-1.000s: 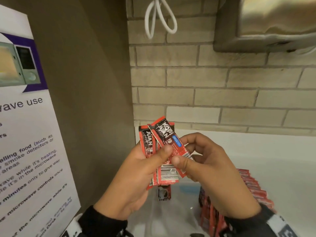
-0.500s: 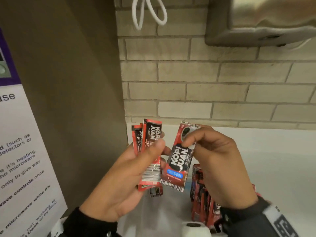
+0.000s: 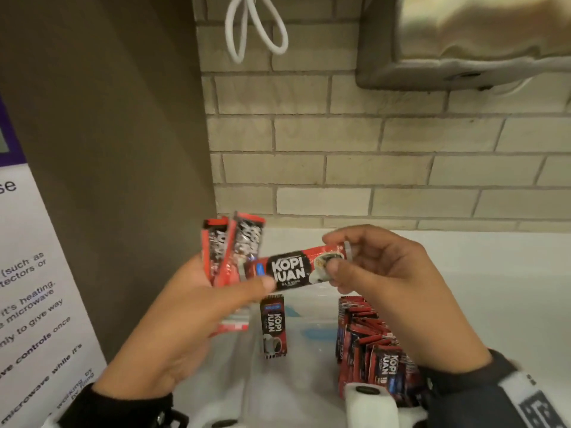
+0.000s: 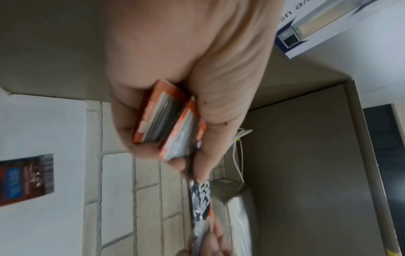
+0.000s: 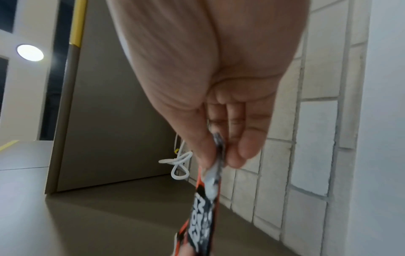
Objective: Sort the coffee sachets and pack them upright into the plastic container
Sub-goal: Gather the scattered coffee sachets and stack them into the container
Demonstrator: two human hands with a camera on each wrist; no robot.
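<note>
My left hand grips a small bunch of red and black coffee sachets upright; their barcode ends show in the left wrist view. My right hand pinches one end of a single sachet, which lies crosswise with its far end at my left thumb. The right wrist view shows that sachet edge-on between thumb and fingers. Below, a clear plastic container holds one upright sachet at its left and a packed row of sachets at its right.
A brown panel with a microwave notice stands at the left. A brick wall lies behind, with a white cable loop and a metal dispenser above. The white counter extends to the right.
My right hand drew one sachet out of the bunch, turned it round, and now holds it crosswise with its far end back at my left thumb. The view tilted downward.
</note>
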